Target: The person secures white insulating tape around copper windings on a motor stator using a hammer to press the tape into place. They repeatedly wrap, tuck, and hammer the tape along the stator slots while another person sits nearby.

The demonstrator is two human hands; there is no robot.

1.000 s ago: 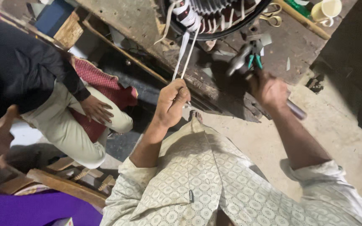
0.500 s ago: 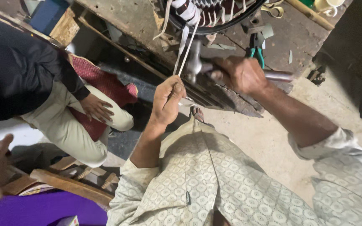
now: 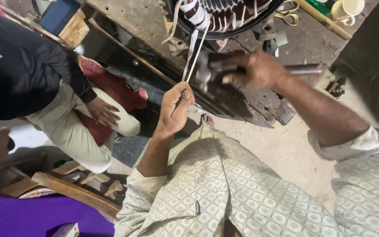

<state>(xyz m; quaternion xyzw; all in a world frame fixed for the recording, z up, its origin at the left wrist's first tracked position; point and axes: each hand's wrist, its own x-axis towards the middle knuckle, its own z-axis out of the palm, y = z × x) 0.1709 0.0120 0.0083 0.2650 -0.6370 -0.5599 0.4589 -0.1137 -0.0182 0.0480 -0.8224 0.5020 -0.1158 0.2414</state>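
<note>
Swung in from the right, right hand clenched on hammer; left hand pinching white tape, pulled taut

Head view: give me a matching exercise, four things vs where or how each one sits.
Things:
1. white tape strips
2. hammer
3. scissors
4. cup

Places or states:
A. lying on the bench top beside the round motor winding
B. gripped in the right hand, blurred
C. standing at the top right corner
D. pulled taut from the winding down into the left hand

Pairs: 1-D, 2-B, 3-A, 4-C
</note>
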